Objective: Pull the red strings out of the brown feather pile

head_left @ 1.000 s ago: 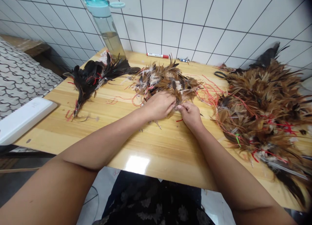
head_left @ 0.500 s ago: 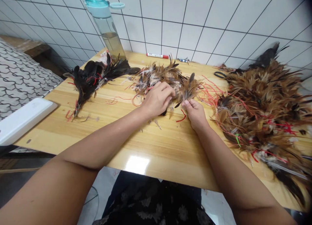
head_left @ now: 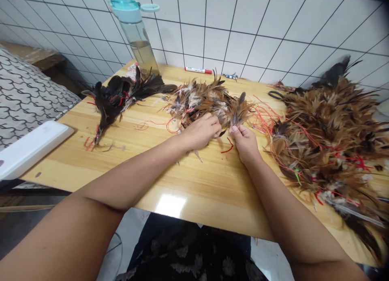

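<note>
My right hand is closed in a pinch on the quill ends of a small bunch of brown feathers, whose tips fan out away from me. Just to its left, my left hand rests low at the front edge of a loose pile of brown feathers. Its fingers are curled under, and whatever they grip is hidden. A short piece of red string lies on the wooden table below the two hands.
Black feathers lie at the left, before a water bottle. A large heap of brown feathers with red strings covers the right side. A red marker lies by the tiled wall. A white box-like object sits at the left edge.
My left hand has come down from the feather pile towards me, and its fingers have curled under near my right hand. My right hand keeps its pinch on the feather bunch.
</note>
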`<act>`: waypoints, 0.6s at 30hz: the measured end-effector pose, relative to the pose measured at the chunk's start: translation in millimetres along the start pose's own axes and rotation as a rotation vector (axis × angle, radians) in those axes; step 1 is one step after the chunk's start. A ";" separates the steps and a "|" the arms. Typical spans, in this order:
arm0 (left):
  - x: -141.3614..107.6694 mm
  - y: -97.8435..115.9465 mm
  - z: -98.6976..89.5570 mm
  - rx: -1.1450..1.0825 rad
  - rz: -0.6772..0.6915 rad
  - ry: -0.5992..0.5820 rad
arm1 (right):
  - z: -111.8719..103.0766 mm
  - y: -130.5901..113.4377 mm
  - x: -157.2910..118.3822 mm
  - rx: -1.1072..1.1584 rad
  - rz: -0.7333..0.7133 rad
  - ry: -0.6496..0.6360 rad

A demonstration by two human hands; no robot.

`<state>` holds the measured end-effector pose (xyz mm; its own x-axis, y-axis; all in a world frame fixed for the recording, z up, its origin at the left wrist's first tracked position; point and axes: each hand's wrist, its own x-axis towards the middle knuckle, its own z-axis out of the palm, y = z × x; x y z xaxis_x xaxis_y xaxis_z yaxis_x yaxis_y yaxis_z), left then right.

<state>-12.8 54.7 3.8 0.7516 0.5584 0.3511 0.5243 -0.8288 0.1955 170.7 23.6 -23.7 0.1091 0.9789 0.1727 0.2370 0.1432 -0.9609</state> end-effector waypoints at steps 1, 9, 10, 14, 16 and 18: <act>0.8 1.8 -1.9 -0.063 -0.037 0.036 | 0.0 0.6 0.1 -0.006 0.000 0.005; 10.3 13.9 -4.5 -0.901 -0.486 0.299 | 1.7 4.5 -0.2 -0.029 -0.011 0.002; 11.0 15.4 -3.1 -1.004 -0.517 0.309 | 2.0 4.4 -0.4 -0.044 -0.013 -0.002; 11.9 20.0 1.8 -1.217 -0.572 0.271 | 2.9 3.7 -0.9 -0.117 -0.042 -0.022; 11.7 20.9 3.9 -1.219 -0.587 0.260 | 3.4 3.7 -0.8 -0.148 -0.063 -0.041; 11.7 21.3 5.9 -1.197 -0.599 0.264 | 3.9 3.5 -0.6 -0.173 -0.085 -0.054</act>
<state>9.5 43.8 6.7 0.3648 0.9285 0.0696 -0.0260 -0.0645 0.9976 167.7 24.0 -28.0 0.0312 0.9715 0.2350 0.4061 0.2025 -0.8911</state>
